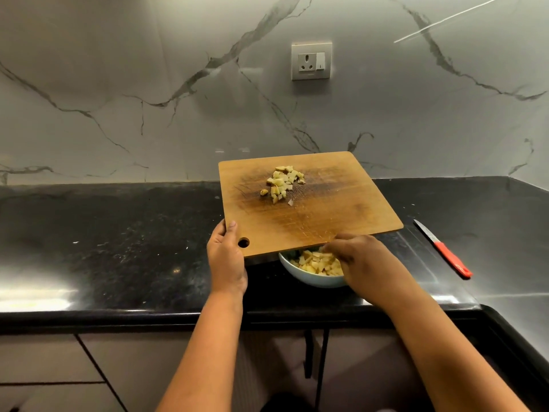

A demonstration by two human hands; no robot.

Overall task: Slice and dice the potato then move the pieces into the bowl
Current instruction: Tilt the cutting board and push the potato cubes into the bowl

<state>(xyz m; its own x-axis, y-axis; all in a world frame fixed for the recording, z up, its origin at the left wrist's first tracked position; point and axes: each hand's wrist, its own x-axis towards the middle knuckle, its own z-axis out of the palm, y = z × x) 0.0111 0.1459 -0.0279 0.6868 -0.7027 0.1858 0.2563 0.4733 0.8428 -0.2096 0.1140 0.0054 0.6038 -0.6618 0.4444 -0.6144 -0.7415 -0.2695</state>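
Tipping the wooden cutting board (pixel 309 221) over the white bowl (pixel 309 279), the person is well into the last stage: the cutting looks finished, and what is left is moving the remaining pieces. The left hand (pixel 227 263) grips the board's near-left corner beside its hanging hole, thumb on top and fingers curled beneath. The right hand (pixel 356 260) sits at the board's near edge, over the bowl, fingers bent downward; whether they pinch any pieces or only rest there, I cannot tell. A good share of diced potato (pixel 319 263) already lies in the bowl, which stands near the front edge of the black table (pixel 118 248). A small heap of potato cubes (pixel 283 182) clings to the raised far half of the board and must yet slide or be swept down. The red-handled knife (pixel 445 251) lies set aside toward the table's right edge.
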